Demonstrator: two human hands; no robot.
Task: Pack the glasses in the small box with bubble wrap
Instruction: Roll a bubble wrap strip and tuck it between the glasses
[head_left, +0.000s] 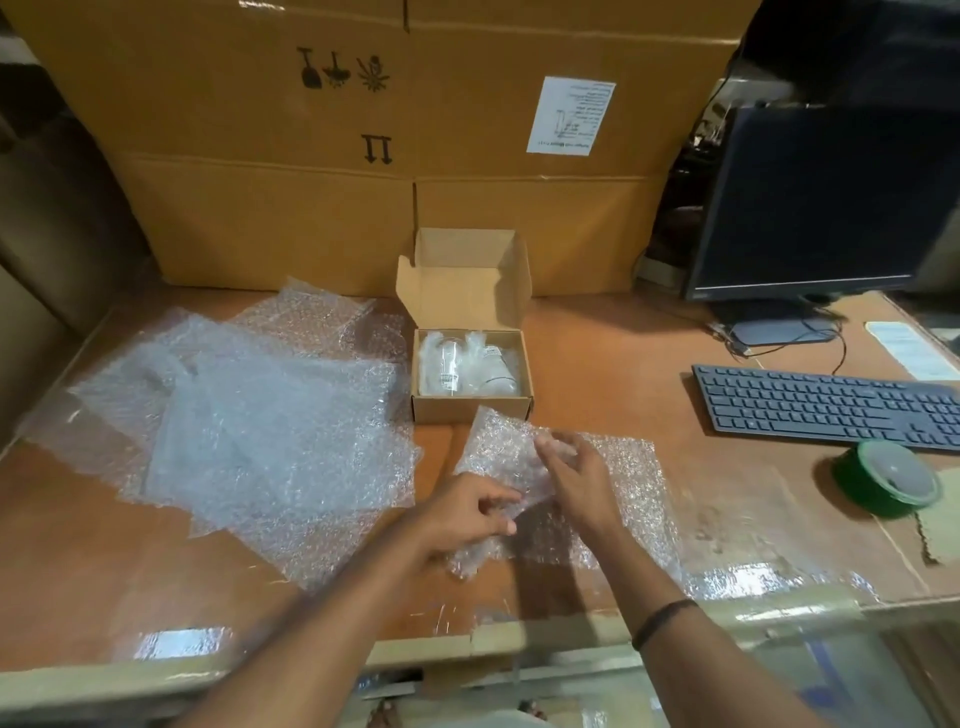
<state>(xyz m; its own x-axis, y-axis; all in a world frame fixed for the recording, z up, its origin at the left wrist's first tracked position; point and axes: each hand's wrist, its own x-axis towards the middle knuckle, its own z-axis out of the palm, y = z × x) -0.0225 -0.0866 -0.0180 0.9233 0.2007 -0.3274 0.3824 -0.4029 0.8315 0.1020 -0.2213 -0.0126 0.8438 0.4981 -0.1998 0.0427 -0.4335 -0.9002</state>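
Note:
A small cardboard box (470, 408) stands open at the table's middle, lid flap upright. Inside lie clear glasses (452, 364), partly wrapped in plastic. In front of the box lies a sheet of bubble wrap (631, 480), its left part folded up. My left hand (460, 517) pinches the lower edge of that fold between thumb and fingers. My right hand (571, 475) lies on the folded part with fingers curled over it. Whether a glass sits inside the fold cannot be made out.
Several loose bubble wrap sheets (249, 415) cover the table's left side. Large cartons (363, 156) wall the back. A monitor (821, 202) and keyboard (831, 410) sit at right, with a green tape roll (891, 478) near the keyboard's front.

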